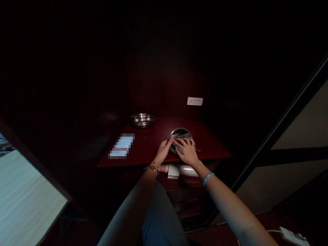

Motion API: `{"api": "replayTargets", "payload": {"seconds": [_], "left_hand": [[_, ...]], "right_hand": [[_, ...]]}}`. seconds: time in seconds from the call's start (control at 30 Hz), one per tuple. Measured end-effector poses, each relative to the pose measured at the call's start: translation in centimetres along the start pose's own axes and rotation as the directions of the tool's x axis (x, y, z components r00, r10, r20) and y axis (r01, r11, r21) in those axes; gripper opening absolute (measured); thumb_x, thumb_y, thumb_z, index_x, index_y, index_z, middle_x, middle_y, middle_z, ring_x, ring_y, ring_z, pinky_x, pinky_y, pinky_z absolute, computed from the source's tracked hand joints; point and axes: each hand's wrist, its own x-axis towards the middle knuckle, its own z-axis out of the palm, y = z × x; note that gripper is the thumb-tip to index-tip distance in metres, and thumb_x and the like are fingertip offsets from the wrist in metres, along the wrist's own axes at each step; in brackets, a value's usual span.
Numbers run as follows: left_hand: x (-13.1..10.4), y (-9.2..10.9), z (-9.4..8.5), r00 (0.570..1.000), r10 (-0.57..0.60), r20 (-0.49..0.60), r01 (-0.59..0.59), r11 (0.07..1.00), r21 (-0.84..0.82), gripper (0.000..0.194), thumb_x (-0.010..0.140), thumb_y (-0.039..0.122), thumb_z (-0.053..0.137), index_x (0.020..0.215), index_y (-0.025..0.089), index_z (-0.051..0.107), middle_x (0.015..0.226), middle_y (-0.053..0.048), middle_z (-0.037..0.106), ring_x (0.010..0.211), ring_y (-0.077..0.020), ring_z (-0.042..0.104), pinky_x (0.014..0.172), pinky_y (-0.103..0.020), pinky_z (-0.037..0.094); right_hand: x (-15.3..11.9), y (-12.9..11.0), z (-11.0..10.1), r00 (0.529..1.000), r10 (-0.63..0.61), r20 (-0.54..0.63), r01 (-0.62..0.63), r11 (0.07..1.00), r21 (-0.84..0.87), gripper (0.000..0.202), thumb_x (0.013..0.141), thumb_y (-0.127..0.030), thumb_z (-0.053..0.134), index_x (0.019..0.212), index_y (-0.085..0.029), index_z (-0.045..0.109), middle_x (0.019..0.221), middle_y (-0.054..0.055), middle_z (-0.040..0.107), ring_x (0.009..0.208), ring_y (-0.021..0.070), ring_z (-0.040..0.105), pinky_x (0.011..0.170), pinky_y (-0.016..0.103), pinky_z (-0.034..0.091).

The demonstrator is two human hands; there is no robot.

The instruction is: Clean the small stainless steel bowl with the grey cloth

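A metal bowl [180, 129] stands near the front edge of a dark red desk, with its inner side facing me. My left hand [163, 149] grips the bowl's left rim, thumb up by the edge. Inside the bowl lies a grey cloth [179, 149], one end of which hangs over the right side. My right hand [188, 150] is on this cloth, its fingers bent and pressing it against the bowl's inside. Part of the cloth and the bowl's lower side are hidden by my hands.
Shiny stacked metal bowls [142, 120] stand at the back left of the desk [143, 150]. A blurred-out phone-like rectangle [122, 146] lies at the left. White rolls [188, 170] sit on the shelf below. A socket [195, 101] is on the wall; a pale tabletop [28, 201] is at left.
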Motion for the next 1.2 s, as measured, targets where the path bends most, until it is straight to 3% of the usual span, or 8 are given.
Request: {"api": "replayTargets", "payload": {"seconds": [0.3, 0.43, 0.67, 0.9, 1.2], "left_hand": [[-0.3, 0.1, 0.4, 0.999, -0.023, 0.025, 0.024, 0.999, -0.038, 0.060, 0.071, 0.070, 0.061, 0.086, 0.013, 0.071, 0.080, -0.009, 0.073, 0.075, -0.0194, 0.066, 0.069, -0.029, 0.053], [-0.3, 0.2, 0.4, 0.999, -0.029, 0.020, 0.030, 0.999, -0.042, 0.062, 0.070, 0.071, 0.060, 0.089, 0.013, 0.071, 0.082, -0.008, 0.073, 0.072, -0.0184, 0.066, 0.066, -0.028, 0.053], [0.2, -0.5, 0.0, 0.995, 0.019, -0.099, -0.019, 1.000, 0.001, 0.061, 0.073, 0.071, 0.056, 0.082, 0.013, 0.070, 0.077, -0.008, 0.071, 0.070, -0.0176, 0.063, 0.065, -0.026, 0.050], [0.3, -0.8, 0.0, 0.985, 0.076, -0.157, -0.075, 0.997, 0.012, 0.059, 0.076, 0.069, 0.054, 0.082, 0.013, 0.070, 0.078, -0.007, 0.071, 0.073, -0.0169, 0.062, 0.068, -0.025, 0.048], [0.7, -0.8, 0.2, 0.981, 0.107, -0.161, -0.124, 0.987, -0.104, 0.058, 0.078, 0.066, 0.056, 0.097, 0.012, 0.069, 0.092, -0.009, 0.071, 0.083, -0.0164, 0.062, 0.074, -0.025, 0.049]], "right_hand": [[0.1, -0.1, 1.1, 0.955, 0.279, -0.102, -0.283, 0.958, -0.034, 0.050, 0.096, -0.036, 0.040, 0.146, -0.033, 0.037, 0.136, 0.008, 0.048, 0.121, 0.0280, 0.039, 0.104, 0.048, 0.020], [0.1, 0.3, 1.1, 0.972, 0.223, -0.079, -0.225, 0.974, -0.009, 0.048, 0.096, -0.035, 0.040, 0.145, -0.035, 0.039, 0.136, 0.006, 0.049, 0.120, 0.0271, 0.039, 0.104, 0.047, 0.021], [0.0, 0.9, 0.3, 0.996, -0.065, 0.054, 0.056, 0.987, 0.152, 0.038, 0.098, -0.031, 0.040, 0.133, -0.034, 0.054, 0.130, 0.002, 0.056, 0.115, 0.0215, 0.045, 0.098, 0.039, 0.028], [-0.2, 0.9, 0.7, 0.999, -0.031, 0.043, 0.024, 0.988, 0.153, 0.036, 0.097, -0.030, 0.042, 0.128, -0.030, 0.059, 0.123, 0.003, 0.061, 0.109, 0.0219, 0.048, 0.093, 0.037, 0.031], [0.1, 0.3, 0.3, 0.998, -0.026, 0.065, 0.022, 0.997, 0.069, 0.049, 0.093, -0.041, 0.048, 0.141, -0.034, 0.045, 0.131, 0.005, 0.054, 0.113, 0.0250, 0.045, 0.094, 0.039, 0.031]]}}
